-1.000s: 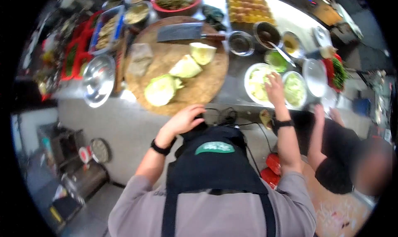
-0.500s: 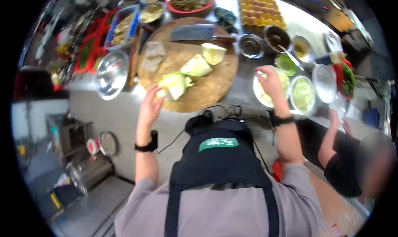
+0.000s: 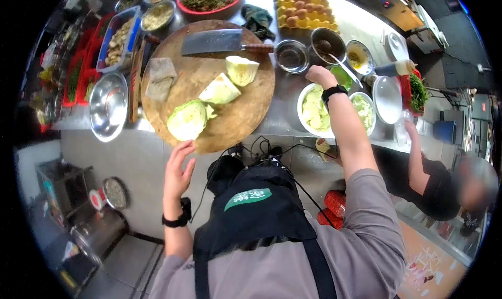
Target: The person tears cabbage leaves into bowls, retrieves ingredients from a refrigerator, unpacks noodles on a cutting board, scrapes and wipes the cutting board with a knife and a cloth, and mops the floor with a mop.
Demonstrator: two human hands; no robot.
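Note:
My left hand (image 3: 180, 167) is open, its fingers stretched at the near edge of the round wooden chopping board (image 3: 243, 113). Just beyond the fingertips lies a cut cabbage piece (image 3: 186, 121); whether they touch it I cannot tell. Two more cabbage wedges (image 3: 219, 90) run diagonally toward the far right of the board. A cleaver (image 3: 212, 42) lies flat behind them, and a folded cloth (image 3: 161, 79) is at the left. My right hand (image 3: 321, 76), fingers curled in, is over the far rim of a white bowl of chopped cabbage (image 3: 315, 111). What it holds, if anything, is hidden.
A second cabbage bowl (image 3: 362, 111) and a white bowl (image 3: 387, 101) stand to the right, below a pot with a ladle (image 3: 328, 45). Eggs on a yellow tray (image 3: 287, 21) are behind. A metal bowl (image 3: 108, 106) sits left. Another person (image 3: 431, 186) is at the right.
My left hand has drawn back from the cabbage toward the board's near edge. My right hand has moved from above the cabbage bowl to its far rim. The view has shifted.

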